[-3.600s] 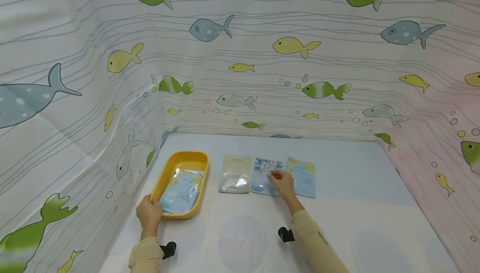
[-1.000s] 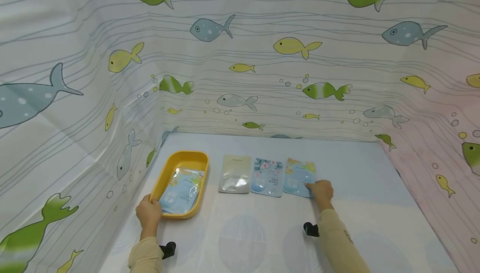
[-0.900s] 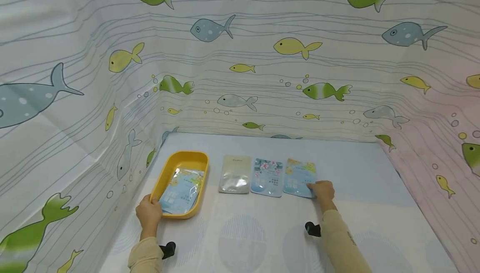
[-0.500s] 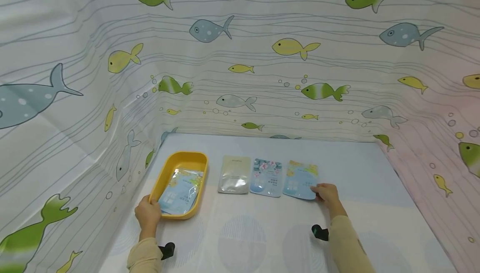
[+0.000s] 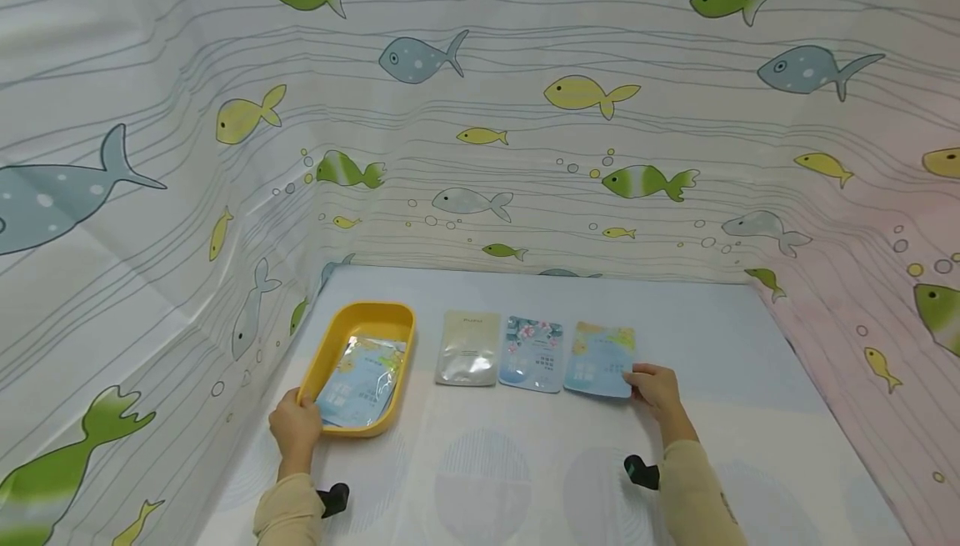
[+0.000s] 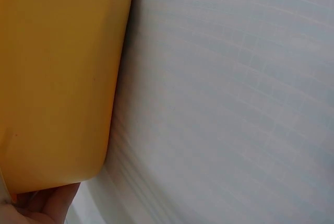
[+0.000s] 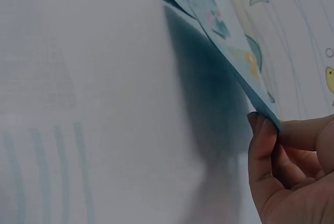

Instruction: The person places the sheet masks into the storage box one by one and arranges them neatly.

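My right hand [image 5: 656,392] pinches the near right corner of a blue sheet mask packet [image 5: 598,358] with yellow flowers along its top. In the right wrist view, that corner is raised off the table, with a shadow beneath it. Beside it on the left lie a floral blue packet [image 5: 532,354] and a silvery beige packet [image 5: 468,349], both flat. My left hand [image 5: 295,428] grips the near left corner of a yellow tray [image 5: 408,338], thumb over the rim and fingers outside. At least one blue packet [image 5: 363,379] lies inside the tray.
A white table [image 5: 720,346] with pale printed shapes bears everything. Fish-patterned sheeting [image 5: 525,196] rises behind it and along both sides. A black wrist camera mount [image 5: 641,472] sticks out from each sleeve.
My right hand has gone from the middle packet to the right-hand one and taken its near right corner, which is now raised. My left hand has stayed on the tray.
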`<action>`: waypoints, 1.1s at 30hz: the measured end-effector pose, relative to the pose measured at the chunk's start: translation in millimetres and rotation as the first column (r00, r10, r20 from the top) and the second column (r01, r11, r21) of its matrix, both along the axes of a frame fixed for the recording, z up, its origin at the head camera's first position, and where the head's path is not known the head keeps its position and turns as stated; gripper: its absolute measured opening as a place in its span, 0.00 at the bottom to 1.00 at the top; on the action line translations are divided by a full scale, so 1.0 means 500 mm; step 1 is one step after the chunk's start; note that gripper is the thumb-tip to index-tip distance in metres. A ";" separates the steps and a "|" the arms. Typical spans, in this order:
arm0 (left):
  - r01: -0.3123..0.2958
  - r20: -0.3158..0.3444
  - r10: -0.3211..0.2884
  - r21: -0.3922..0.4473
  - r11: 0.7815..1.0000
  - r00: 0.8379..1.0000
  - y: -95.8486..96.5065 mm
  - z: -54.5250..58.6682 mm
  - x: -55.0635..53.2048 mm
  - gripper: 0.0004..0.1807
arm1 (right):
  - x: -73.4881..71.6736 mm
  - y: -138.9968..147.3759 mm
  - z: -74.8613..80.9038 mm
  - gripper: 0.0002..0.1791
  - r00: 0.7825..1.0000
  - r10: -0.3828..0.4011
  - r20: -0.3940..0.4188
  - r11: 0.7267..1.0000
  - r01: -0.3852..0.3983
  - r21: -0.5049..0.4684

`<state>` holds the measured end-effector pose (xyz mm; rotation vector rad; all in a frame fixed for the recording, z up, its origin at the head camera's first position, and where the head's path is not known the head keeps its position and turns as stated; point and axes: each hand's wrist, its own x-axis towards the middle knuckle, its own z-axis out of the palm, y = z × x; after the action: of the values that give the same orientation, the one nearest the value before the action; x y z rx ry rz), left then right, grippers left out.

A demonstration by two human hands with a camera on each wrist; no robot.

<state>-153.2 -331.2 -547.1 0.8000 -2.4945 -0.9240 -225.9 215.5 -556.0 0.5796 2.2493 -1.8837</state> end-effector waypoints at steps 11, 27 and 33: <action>-0.010 -0.039 0.009 -0.033 0.999 0.999 -0.001 0.001 -0.002 0.16 | -0.004 -0.022 0.042 0.26 0.998 0.041 -0.051 0.999 -0.041 0.001; -0.020 -0.030 0.020 -0.019 1.000 0.999 -0.003 -0.007 -0.005 0.16 | -0.022 -0.075 0.071 0.22 0.994 0.049 -0.099 0.997 -0.054 -0.047; -0.024 -0.001 0.024 0.002 1.000 1.000 -0.005 -0.010 -0.007 0.16 | -0.027 -0.102 0.079 0.22 0.992 0.063 -0.110 0.996 -0.070 -0.057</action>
<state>-156.7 -333.9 -552.0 0.8280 -2.4784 -0.9186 -239.6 164.5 -516.6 0.3979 2.2367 -1.9872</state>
